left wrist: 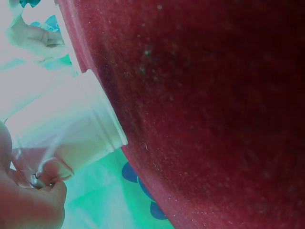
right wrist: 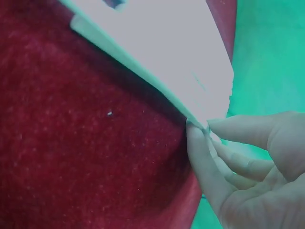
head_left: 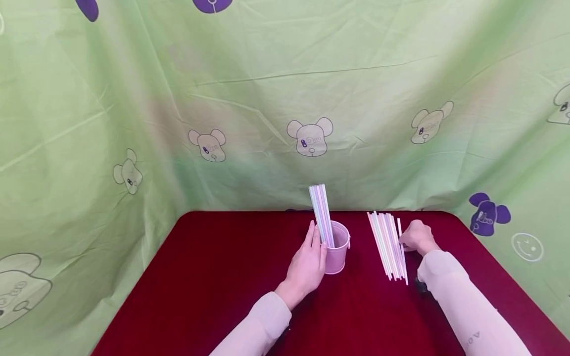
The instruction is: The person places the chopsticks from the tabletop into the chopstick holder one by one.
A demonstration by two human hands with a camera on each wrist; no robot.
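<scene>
A small pink bucket [head_left: 336,259] stands on the table with a bundle of pastel straws [head_left: 322,212] leaning in it, tops toward the left. My left hand [head_left: 306,262] holds the bucket at its left side, thumb on the near side and fingers behind. In the left wrist view, fingertips rest by the handle joint of the bucket [left wrist: 66,119]. To the right lies a row of loose pastel straws [head_left: 385,244]. At its right edge my right hand [head_left: 417,236] pinches a straw [head_left: 404,262] between thumb and forefinger; the right wrist view shows these fingertips [right wrist: 196,131] meeting at it.
The table [head_left: 222,277] has a dark red cloth. A green curtain [head_left: 267,74] printed with bear heads hangs behind it and along both sides. A dark object [head_left: 420,285] shows under the right sleeve.
</scene>
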